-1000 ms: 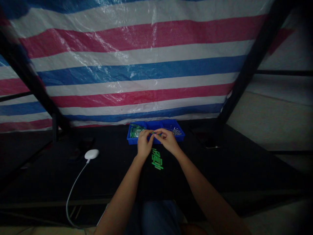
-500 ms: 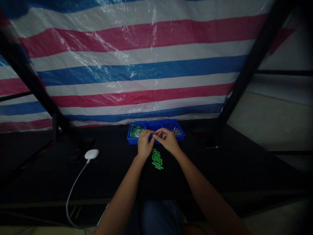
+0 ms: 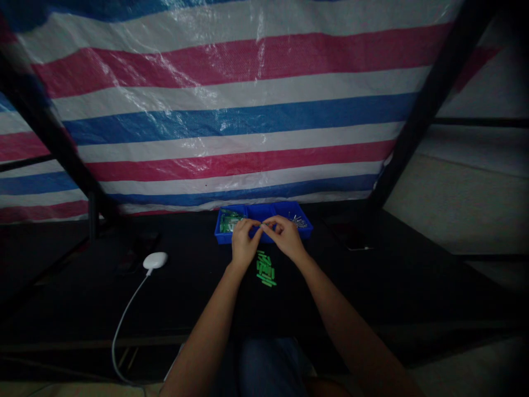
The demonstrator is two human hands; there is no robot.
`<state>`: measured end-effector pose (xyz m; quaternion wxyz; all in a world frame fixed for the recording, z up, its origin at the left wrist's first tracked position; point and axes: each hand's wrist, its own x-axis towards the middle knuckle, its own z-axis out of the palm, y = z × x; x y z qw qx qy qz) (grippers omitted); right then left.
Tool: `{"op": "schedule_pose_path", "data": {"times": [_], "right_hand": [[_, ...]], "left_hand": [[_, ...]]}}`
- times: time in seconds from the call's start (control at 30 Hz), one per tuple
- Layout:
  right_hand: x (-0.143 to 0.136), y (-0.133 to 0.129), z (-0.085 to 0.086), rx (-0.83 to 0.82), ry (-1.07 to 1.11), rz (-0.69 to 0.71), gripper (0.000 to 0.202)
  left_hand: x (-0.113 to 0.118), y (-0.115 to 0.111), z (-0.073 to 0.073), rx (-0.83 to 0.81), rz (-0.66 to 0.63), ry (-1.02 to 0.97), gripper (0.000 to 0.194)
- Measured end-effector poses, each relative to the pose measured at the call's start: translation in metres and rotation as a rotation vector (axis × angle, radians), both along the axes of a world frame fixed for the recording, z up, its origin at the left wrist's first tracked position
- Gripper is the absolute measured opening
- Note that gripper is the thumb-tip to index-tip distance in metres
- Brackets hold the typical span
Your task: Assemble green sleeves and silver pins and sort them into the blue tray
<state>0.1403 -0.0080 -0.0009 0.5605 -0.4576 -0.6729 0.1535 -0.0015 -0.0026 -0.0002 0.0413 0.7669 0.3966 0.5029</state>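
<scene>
Over the front edge of a blue compartment tray (image 3: 225,239), my left hand (image 3: 244,242) and my right hand (image 3: 285,237) meet at the fingertips. Both are pinched closed on something too small to make out. Green pieces (image 3: 230,221) lie in the tray's left compartment, and thin metal pieces (image 3: 298,221) in its right one. Below my hands, several short green pieces (image 3: 265,268) form a loose group on the black table (image 3: 198,298).
A white rounded device (image 3: 155,260) with a white cable sits on the left of the table. Toward the right lies a dark flat object (image 3: 351,237). Behind the table hangs a striped plastic sheet (image 3: 248,121) between black poles.
My fingertips have shifted very slightly and stay together. The tray and the loose green pieces have not moved.
</scene>
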Motion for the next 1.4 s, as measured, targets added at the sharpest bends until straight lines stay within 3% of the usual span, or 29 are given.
{"op": "schedule_pose_path", "data": {"times": [0.8, 1.07, 1.4], "right_hand": [[0.004, 0.004, -0.003, -0.043, -0.011, -0.014, 0.029], [0.010, 0.000, 0.002, 0.031, -0.248, -0.295, 0.019], [0.014, 0.001, -0.004, 0.050, -0.435, -0.425, 0.015]], "left_hand": [[0.002, 0.002, -0.002, -0.012, 0.007, -0.041, 0.013], [0.002, 0.003, -0.004, -0.007, 0.024, -0.039, 0.014], [0.002, 0.001, -0.002, -0.024, 0.022, -0.040, 0.012]]}}
